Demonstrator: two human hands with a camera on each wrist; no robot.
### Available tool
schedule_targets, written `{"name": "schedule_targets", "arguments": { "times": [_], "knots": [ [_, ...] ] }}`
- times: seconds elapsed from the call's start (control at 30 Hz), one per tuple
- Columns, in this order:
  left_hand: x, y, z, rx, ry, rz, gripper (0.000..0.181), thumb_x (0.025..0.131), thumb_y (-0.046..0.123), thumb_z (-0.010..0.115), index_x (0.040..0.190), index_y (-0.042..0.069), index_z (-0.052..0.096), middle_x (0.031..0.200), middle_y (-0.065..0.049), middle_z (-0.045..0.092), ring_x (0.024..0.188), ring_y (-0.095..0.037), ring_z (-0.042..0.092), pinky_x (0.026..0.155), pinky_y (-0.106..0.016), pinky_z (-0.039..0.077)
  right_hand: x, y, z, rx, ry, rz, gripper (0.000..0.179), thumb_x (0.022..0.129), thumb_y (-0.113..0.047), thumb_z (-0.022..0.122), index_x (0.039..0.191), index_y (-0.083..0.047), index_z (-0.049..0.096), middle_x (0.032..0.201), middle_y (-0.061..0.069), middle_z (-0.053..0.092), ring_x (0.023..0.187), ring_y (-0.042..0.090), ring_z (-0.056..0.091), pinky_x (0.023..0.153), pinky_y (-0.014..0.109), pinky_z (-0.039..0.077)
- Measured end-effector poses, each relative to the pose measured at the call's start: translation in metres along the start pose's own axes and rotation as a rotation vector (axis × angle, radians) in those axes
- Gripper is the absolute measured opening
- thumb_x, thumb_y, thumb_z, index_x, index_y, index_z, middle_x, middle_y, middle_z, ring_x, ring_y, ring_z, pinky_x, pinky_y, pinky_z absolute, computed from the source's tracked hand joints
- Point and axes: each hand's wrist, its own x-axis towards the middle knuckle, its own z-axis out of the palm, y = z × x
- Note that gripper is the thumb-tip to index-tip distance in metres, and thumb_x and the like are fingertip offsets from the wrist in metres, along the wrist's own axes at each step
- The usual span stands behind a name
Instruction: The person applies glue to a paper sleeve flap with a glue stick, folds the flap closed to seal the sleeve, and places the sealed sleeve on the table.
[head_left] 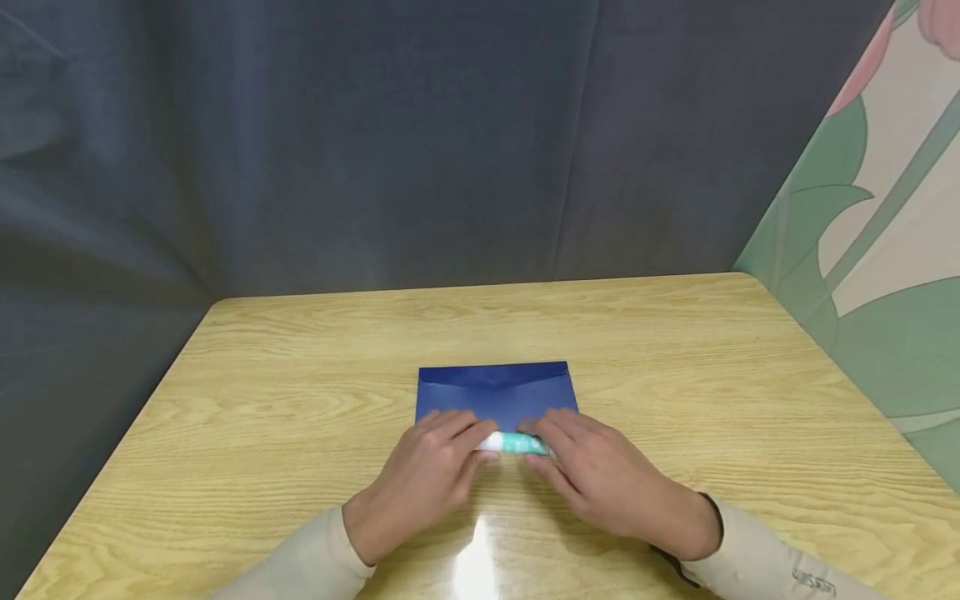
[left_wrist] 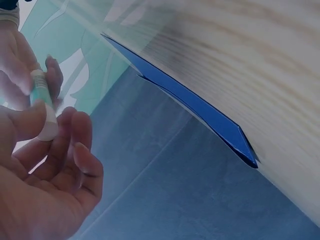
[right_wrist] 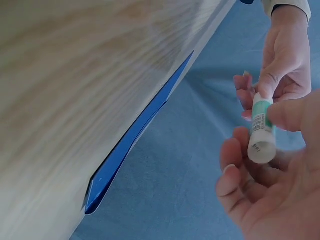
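A glue stick (head_left: 514, 442), white with a green label, lies level between both hands just in front of a blue envelope (head_left: 495, 400). My left hand (head_left: 431, 458) pinches its white end between thumb and fingers. At the other end, my right hand (head_left: 592, 471) grips the labelled part with thumb and fingers. In the right wrist view the glue stick (right_wrist: 261, 130) shows its round base and a barcode. The envelope (left_wrist: 200, 107) rests on the table with its flap slightly raised; the hands cover its near edge in the head view.
The wood-grain table (head_left: 300, 358) spreads out on all sides of the envelope. A dark curtain (head_left: 420, 142) hangs behind it and along the left. On the right stands a wall (head_left: 900, 250) painted with leaves and flowers.
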Motion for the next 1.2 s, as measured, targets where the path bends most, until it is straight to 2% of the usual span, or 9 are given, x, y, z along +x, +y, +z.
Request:
{"name": "schedule_targets", "arguments": {
  "times": [0.17,0.37,0.6,0.67,0.73,0.8,0.9,1.03,1.2],
  "knots": [
    [0.0,-0.002,-0.001,0.018,-0.027,-0.06,0.024,0.087,0.025,0.076,0.104,0.009,0.073,0.087,0.004,0.069,0.074,-0.009,0.061,0.063,-0.021,0.043,0.0,0.002,0.0,0.007,0.024,-0.004,0.031,0.094,-0.018,0.066,0.123,-0.014,0.055,0.098,-0.01,0.061,0.083,0.001,0.052,0.071,0.022,0.049],
    [0.0,-0.003,-0.002,0.022,-0.051,-0.081,0.024,0.087,0.026,0.075,0.106,0.01,0.072,0.087,0.006,0.068,0.074,-0.008,0.06,0.063,-0.02,0.042,0.001,0.004,-0.001,-0.016,0.056,-0.051,0.029,0.092,-0.016,0.069,0.118,-0.015,0.058,0.099,-0.008,0.061,0.085,0.004,0.054,0.074,0.024,0.05],
    [0.0,-0.004,-0.002,0.018,-0.114,-0.117,0.023,0.09,0.028,0.073,0.108,0.014,0.072,0.087,0.008,0.065,0.074,-0.008,0.057,0.063,-0.019,0.038,0.0,0.005,0.0,-0.016,0.057,-0.086,0.031,0.088,-0.014,0.074,0.115,-0.022,0.063,0.093,-0.011,0.059,0.079,0.003,0.05,0.068,0.019,0.046],
    [-0.001,-0.005,-0.002,0.018,-0.129,-0.129,0.023,0.09,0.029,0.072,0.108,0.015,0.072,0.087,0.008,0.066,0.074,-0.008,0.057,0.063,-0.02,0.038,0.0,0.006,0.0,-0.019,0.058,-0.09,0.03,0.087,-0.014,0.074,0.114,-0.022,0.063,0.092,-0.011,0.058,0.077,0.003,0.049,0.067,0.018,0.045],
    [-0.001,-0.006,-0.002,0.02,-0.144,-0.142,0.025,0.091,0.031,0.071,0.109,0.014,0.073,0.089,0.007,0.067,0.078,-0.009,0.061,0.066,-0.023,0.046,0.001,0.006,0.0,-0.028,0.057,-0.089,0.03,0.086,-0.015,0.075,0.114,-0.022,0.064,0.09,-0.011,0.057,0.075,0.002,0.047,0.065,0.018,0.044],
    [-0.001,-0.007,-0.003,0.011,-0.168,-0.162,0.029,0.092,0.033,0.07,0.111,0.011,0.073,0.092,0.004,0.068,0.082,-0.011,0.064,0.072,-0.027,0.053,0.001,0.006,0.0,-0.043,0.051,-0.083,0.03,0.085,-0.016,0.076,0.112,-0.021,0.064,0.087,-0.011,0.056,0.072,0.002,0.045,0.064,0.018,0.043],
    [-0.001,-0.009,-0.003,0.008,-0.215,-0.189,0.036,0.092,0.034,0.071,0.116,0.007,0.071,0.097,-0.001,0.068,0.087,-0.014,0.066,0.077,-0.031,0.058,0.001,0.007,-0.001,-0.078,0.039,-0.061,0.03,0.084,-0.017,0.077,0.111,-0.02,0.063,0.083,-0.011,0.054,0.068,0.002,0.041,0.063,0.019,0.043],
    [-0.003,-0.011,-0.003,0.033,-0.303,-0.191,0.037,0.092,0.033,0.072,0.117,0.006,0.07,0.101,-0.001,0.065,0.085,-0.013,0.06,0.072,-0.025,0.055,0.002,0.01,-0.001,-0.117,0.026,-0.018,0.03,0.084,-0.018,0.077,0.11,-0.019,0.062,0.082,-0.012,0.053,0.065,0.002,0.041,0.062,0.021,0.044],
    [-0.006,-0.013,-0.003,0.096,-0.385,-0.158,0.038,0.09,0.036,0.073,0.116,0.008,0.072,0.107,-0.003,0.063,0.087,-0.015,0.057,0.076,-0.025,0.052,0.002,0.015,-0.003,-0.127,0.002,0.021,0.029,0.085,-0.02,0.076,0.11,-0.021,0.061,0.083,-0.012,0.055,0.067,0.002,0.044,0.064,0.023,0.047]
  ]
}}
